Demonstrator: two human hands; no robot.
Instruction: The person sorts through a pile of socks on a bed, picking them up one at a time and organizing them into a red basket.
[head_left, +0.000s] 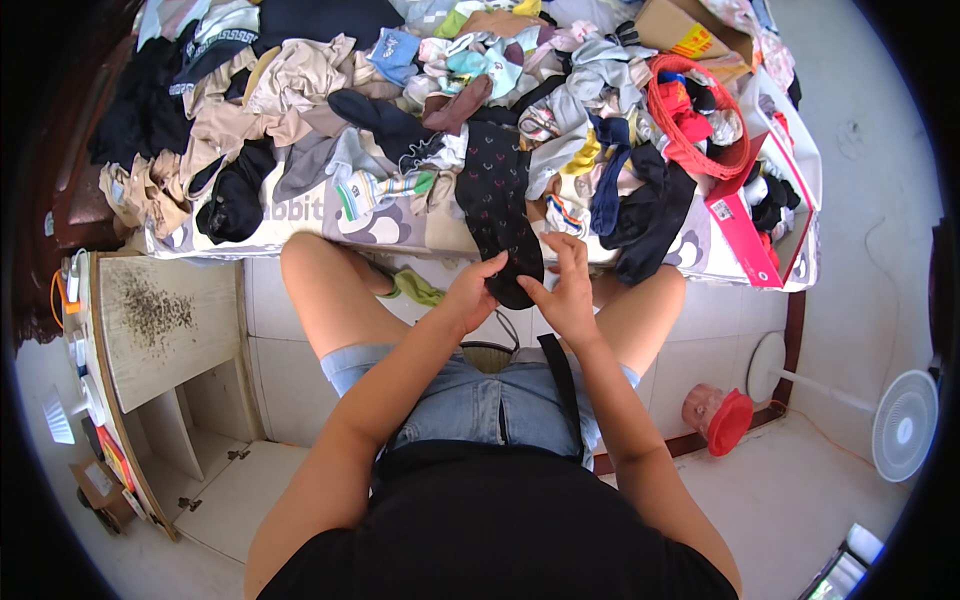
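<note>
A long black sock or stocking (495, 180) with small red and white motifs hangs over the bed edge toward me. My left hand (474, 292) pinches its lower end, the thumb on top. At the right side of that end is my right hand (566, 289). Its thumb touches the fabric, its upper fingers are spread apart, and its lower fingers are partly hidden. Beyond the hands, a striped white sock (379, 193), a navy sock (611, 176) and a black garment (654, 206) lie along the near edge of the bed.
Heaped clothes and socks cover the bed (442, 225). A red woven basket (660, 142) and a pink box (750, 225) hold socks at right. A green sock (416, 289) shows below the bed edge. An open cabinet (180, 330) stands left; a bin (716, 420) and fan (904, 427) right.
</note>
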